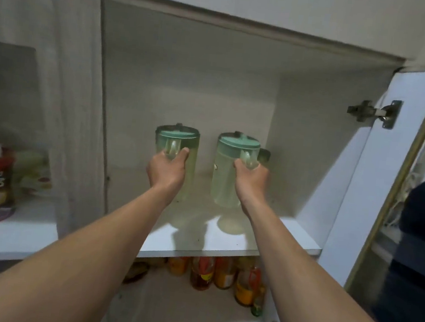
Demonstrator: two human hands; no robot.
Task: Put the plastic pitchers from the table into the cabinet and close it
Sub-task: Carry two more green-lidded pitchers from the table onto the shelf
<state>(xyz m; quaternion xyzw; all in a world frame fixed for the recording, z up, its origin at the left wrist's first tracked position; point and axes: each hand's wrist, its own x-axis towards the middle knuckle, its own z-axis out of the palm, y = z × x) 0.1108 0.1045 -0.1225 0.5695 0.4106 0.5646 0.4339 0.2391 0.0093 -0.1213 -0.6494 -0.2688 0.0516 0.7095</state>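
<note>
**Q:** Where are the 2 pitchers, and what are the hands doing?

**A:** Both stand upright, side by side, near the middle of the frame, inside the open cabinet [188,85]. The left hand [167,168] is wrapped around the handle of the left pitcher [182,142], fingers closed on it. The right hand [251,176] is closed the same way on the handle of the right pitcher [236,150]. Each pitcher is clear plastic with a pale green lid.

**Q:** Are they resting on the shelf yet?

**A:** Hard to say. The shelf [223,243] runs across the lower middle of the frame, and the pitcher bases sit low over it, but the view is dim and a little blurred, so I cannot tell whether they touch it or hang just above.

**Q:** Which way do they lie from the hands?

**A:** Directly beyond them, deeper into the cabinet. Each handle faces back toward the person, and each long axis runs straight up and down. Neither hand looks nearer than the other.

**Q:** And the door?

**A:** The open door [359,202] hangs at the right of the frame, its hinge [376,113] at upper right. It lies just to the right of the right hand, so that hand seems the likelier one to swing it shut once both grips let go.
</note>
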